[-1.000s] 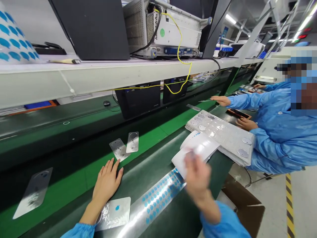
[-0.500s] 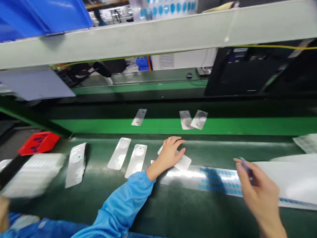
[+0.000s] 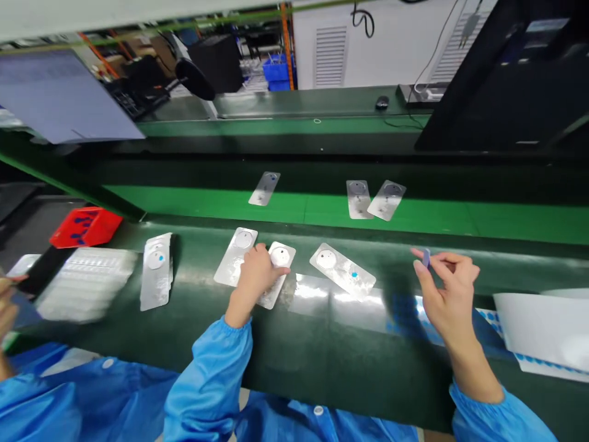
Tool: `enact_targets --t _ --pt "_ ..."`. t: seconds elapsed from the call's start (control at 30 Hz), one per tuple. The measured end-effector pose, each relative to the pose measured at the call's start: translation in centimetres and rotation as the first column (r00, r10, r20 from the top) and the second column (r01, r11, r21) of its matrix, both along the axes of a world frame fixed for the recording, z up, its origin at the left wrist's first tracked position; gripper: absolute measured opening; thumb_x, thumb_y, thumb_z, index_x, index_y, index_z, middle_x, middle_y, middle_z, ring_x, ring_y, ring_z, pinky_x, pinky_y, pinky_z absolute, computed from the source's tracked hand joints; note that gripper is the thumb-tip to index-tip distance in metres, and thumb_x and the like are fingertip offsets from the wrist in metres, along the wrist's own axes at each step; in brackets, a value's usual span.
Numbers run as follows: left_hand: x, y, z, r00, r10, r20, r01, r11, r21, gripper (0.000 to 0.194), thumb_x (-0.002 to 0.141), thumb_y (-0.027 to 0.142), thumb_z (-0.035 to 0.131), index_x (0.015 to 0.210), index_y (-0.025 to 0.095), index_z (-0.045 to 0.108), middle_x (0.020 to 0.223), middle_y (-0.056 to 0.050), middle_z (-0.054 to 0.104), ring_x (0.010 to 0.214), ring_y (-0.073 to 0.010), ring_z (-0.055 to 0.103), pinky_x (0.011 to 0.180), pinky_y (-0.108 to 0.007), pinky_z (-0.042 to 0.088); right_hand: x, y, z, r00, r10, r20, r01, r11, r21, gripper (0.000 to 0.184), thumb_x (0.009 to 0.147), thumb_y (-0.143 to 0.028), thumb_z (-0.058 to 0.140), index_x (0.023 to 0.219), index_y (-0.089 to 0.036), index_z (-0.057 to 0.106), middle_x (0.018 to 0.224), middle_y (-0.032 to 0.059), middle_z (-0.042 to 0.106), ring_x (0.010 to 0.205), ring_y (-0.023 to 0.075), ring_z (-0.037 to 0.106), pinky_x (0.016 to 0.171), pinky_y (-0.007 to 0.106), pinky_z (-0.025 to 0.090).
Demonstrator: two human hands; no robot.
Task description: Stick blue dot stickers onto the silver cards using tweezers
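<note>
Right hand (image 3: 448,296) pinching a small blue piece (image 3: 426,258) between thumb and fingers, left hand (image 3: 256,276) with fingers curled over a foil strip (image 3: 280,261), grip unclear, second foil strip (image 3: 343,269) just right of those fingers, dark green table (image 3: 322,362) beneath

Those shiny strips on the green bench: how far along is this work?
Apparently done: one foil strip and another strip each carry a white disc and blue dot. In hand: the right hand pinches a small blue piece; the left hand rests on a third strip. Left to do: blue dots remain on the backing sheet, and a fourth strip by the left hand shows no dot.
</note>
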State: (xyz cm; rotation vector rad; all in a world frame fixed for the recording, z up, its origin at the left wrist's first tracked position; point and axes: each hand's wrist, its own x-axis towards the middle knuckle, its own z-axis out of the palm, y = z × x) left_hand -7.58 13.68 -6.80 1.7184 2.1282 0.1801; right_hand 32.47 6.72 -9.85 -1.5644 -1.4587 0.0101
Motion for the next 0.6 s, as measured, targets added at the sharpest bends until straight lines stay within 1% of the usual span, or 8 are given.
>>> enact_targets --t 0.1,0.17,0.23,0.3,0.33,0.4,0.5,0.6 --pt "-1.4 1.3 1.2 0.988 -0.067 0.137 0.067 0.998 0.005 0.041 0.086 0.033 0.091 0.119 0.015 0.074 0.122 -0.019 0.083 0.117 -0.0398 0.078 0.101 -0.044 0.059 1.6 -1.5 0.2 0.995 -0.060 -0.081 0.053 0.995 -0.081 0.059 0.111 -0.075 0.064 0.100 -0.022 0.088 0.098 0.0103 0.073 0.088 0.0254 0.063 0.094 0.048 0.055" --pt "-1.7 1.6 2.0 0.930 -0.105 0.352 0.096 0.994 0.044 0.031 0.091 0.043 0.088 0.104 0.017 0.077 0.104 -0.010 0.084 0.100 -0.0320 0.079 0.090 -0.038 0.060 2.5 -2.4 -0.1 0.968 -0.031 -0.248 -0.017 0.982 -0.189 0.059 0.109 -0.077 0.064 0.105 -0.022 0.087 0.091 0.0094 0.077 0.080 0.0243 0.067 0.082 0.044 0.058" --pt "-0.6 1.3 2.4 0.738 -0.095 0.668 0.086 0.995 0.046 0.041 0.087 0.055 0.093 0.094 0.017 0.078 0.089 -0.006 0.081 0.083 -0.0257 0.075 0.077 -0.033 0.058 2.6 -3.1 -0.7 0.911 0.000 -0.412 -0.125 0.952 -0.278 0.060 0.104 -0.081 0.069 0.110 -0.023 0.085 0.085 0.0074 0.077 0.076 0.0248 0.071 0.075 0.041 0.061" --pt "1.8 0.6 2.1 0.431 -0.038 0.901 0.125 0.992 -0.018 0.048 0.081 0.058 0.100 0.093 0.016 0.080 0.086 -0.006 0.080 0.076 -0.0229 0.074 0.072 -0.032 0.058 2.0 -3.6 -1.3 0.864 0.055 -0.500 -0.240 0.919 -0.313 0.059 0.099 -0.082 0.076 0.107 -0.024 0.083 0.081 0.0056 0.076 0.073 0.0245 0.073 0.072 0.040 0.063" --pt "3.3 0.3 1.8 0.299 -0.006 0.954 0.182 0.982 -0.050 0.049 0.081 0.057 0.101 0.097 0.015 0.082 0.091 -0.008 0.082 0.079 -0.0235 0.076 0.075 -0.033 0.061 1.5 -3.7 -1.5 0.856 0.093 -0.509 -0.281 0.910 -0.305 0.056 0.100 -0.080 0.077 0.105 -0.025 0.081 0.083 0.0056 0.077 0.073 0.0243 0.073 0.072 0.040 0.064" --pt "6.2 0.0 1.0 0.106 0.041 0.993 0.297 0.952 -0.071 0.049 0.085 0.053 0.100 0.108 0.013 0.085 0.108 -0.015 0.087 0.089 -0.0267 0.082 0.085 -0.038 0.066 0.5 -3.6 -1.5 0.860 0.195 -0.471 -0.337 0.911 -0.239 0.045 0.108 -0.071 0.072 0.103 -0.026 0.077 0.095 0.0080 0.079 0.086 0.0257 0.078 0.081 0.042 0.066" --pt "8.3 0.3 -0.3 -0.055 0.100 0.993 0.297 0.951 -0.079 0.059 0.088 0.043 0.098 0.134 0.011 0.082 0.129 -0.021 0.086 0.094 -0.0282 0.084 0.089 -0.042 0.069 -1.4 -2.5 -0.9 0.882 0.347 -0.319 -0.411 0.898 -0.160 0.029 0.121 -0.049 0.054 0.115 -0.027 0.072 0.117 0.0124 0.078 0.112 0.0283 0.078 0.098 0.048 0.066" --pt "7.5 1.0 -1.4 -0.144 0.161 0.976 0.195 0.972 -0.132 0.081 0.083 0.034 0.098 0.156 0.011 0.071 0.128 -0.020 0.087 0.087 -0.0256 0.083 0.084 -0.040 0.069 -4.0 -0.8 -1.1 0.908 0.397 -0.130 -0.418 0.865 -0.277 0.033 0.122 -0.046 0.049 0.136 -0.025 0.070 0.125 0.0152 0.072 0.117 0.0315 0.073 0.104 0.053 0.064"
